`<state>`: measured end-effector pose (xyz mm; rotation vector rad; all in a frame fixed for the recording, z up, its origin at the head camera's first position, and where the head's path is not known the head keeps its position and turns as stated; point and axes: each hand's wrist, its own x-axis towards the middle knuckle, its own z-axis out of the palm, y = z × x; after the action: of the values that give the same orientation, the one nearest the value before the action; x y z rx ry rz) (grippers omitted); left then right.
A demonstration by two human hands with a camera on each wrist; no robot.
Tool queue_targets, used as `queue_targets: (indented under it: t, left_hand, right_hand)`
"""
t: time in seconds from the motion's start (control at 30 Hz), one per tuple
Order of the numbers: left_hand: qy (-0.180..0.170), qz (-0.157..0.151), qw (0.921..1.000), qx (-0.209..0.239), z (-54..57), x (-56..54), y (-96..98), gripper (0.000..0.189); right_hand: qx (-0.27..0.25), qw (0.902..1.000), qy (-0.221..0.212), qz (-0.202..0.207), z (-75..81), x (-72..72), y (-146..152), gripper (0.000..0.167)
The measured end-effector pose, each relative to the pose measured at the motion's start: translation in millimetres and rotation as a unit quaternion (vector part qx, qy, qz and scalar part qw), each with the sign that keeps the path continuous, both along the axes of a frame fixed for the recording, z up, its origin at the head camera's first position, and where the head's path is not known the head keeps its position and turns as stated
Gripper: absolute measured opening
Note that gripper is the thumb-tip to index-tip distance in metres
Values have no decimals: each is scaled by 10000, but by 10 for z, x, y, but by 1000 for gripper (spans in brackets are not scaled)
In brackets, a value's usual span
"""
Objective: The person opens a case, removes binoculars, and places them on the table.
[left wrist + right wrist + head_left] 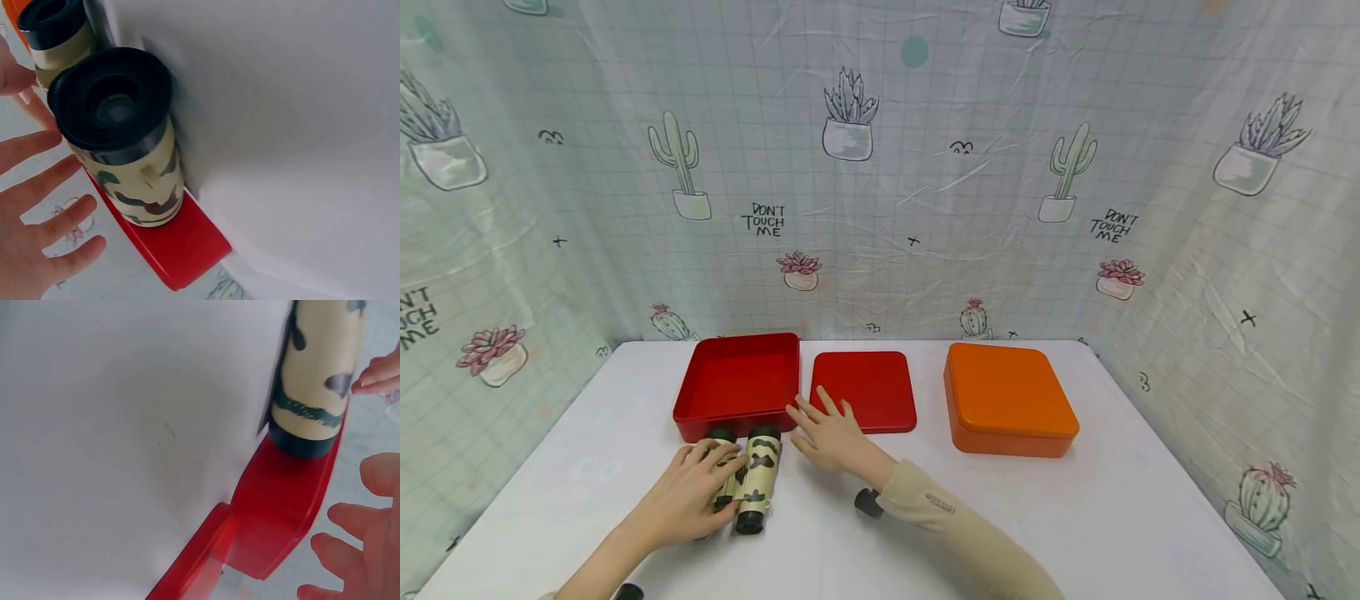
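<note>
A pair of binoculars (762, 471) in cream camouflage with black ends lies on the white table, its far ends right at the near wall of an open red box (737, 427). My left hand (688, 496) rests over the left barrel, hiding much of it, fingers spread. In the left wrist view, straight fingertips reach the side of the camouflage barrel (140, 190), and the thumb is beside the other barrel. My right hand (831, 435) hovers with spread fingers, holding nothing, between the binoculars and a flat red lid (865, 387).
To the right of the red lid sits a closed orange box (1011, 400). A small black cylinder (868, 502) shows beside my right sleeve. Behind the table hangs a cloth (910, 192) printed with cacti, and it continues down both sides.
</note>
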<state>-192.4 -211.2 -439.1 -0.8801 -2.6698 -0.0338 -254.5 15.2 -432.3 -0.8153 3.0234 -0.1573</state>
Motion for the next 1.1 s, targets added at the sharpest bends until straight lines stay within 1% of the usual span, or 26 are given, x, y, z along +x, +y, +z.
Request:
queue_targets:
  t: [0.23,0.33,0.5,0.63,0.7,0.97,1.03,1.1]
  left_hand:
    - [253,-193,9986,430,55,56,83,50]
    - [333,-319,9972,581,76,71,131,49]
    - [471,-494,9942,829,98,66,192,46]
    - [680,-749,9901,969,95,43,243,46]
    - [750,-854,9888,964,95,32,275,46]
    - [674,-1116,9860,1035,118,-3,434,47]
    - [655,-1165,9855,1048,140,-4,480,45]
    - [606,-1146,9859,1055,176,5,540,43]
  right_hand:
    - [-554,9982,-132,209,76,186,248,50]
    - [-756,9965,-153,308,80,277,382,49]
    - [-891,9951,-144,401,56,408,581,48]
    - [-964,9945,-122,399,41,483,720,47]
    - [-1006,9942,-121,373,30,516,785,46]
    - [-1165,9926,-244,222,21,638,1047,44]
    - [-1182,9925,-264,155,22,667,1110,45]
    - [-1224,9920,-285,100,23,691,1173,45]
